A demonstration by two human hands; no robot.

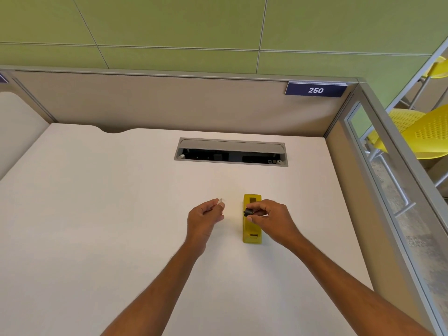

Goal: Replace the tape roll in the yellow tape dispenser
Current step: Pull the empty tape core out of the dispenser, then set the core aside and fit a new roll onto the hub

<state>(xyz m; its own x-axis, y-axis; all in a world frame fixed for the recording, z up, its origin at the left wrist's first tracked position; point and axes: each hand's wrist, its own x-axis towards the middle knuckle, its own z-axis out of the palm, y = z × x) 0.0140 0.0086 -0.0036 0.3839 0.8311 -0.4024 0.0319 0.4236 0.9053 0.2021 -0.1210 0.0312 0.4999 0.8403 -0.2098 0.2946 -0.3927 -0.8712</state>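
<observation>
Head view is showing the yellow tape dispenser (252, 229) lying flat on the white surface (97, 214), a little right of centre in the lower half of the frame, its long side running away from the person. The right hand (269, 218) is hovering over the middle of the dispenser, its fingers (257, 211) curling round a small black spool (247, 211) and pinching it just above the dispenser's open well. Whether the spool is touching the dispenser is not clear.

The left hand (204, 218) is sitting just left of the dispenser, apart from it, with its fingers clenching on a small clear piece (221, 202) held at the fingertips; the piece is too small to make out. Both bare forearms are reaching in from the bottom edge of the frame.

Further up the surface, a grey cable hatch (230, 152) is standing open. A beige partition (169, 105) is running behind it, carrying a dark blue number plate (315, 90) reading 250 at upper right. Green wall panels (169, 25) are filling the top, and a yellow chair (424, 134) is showing at the right edge.
</observation>
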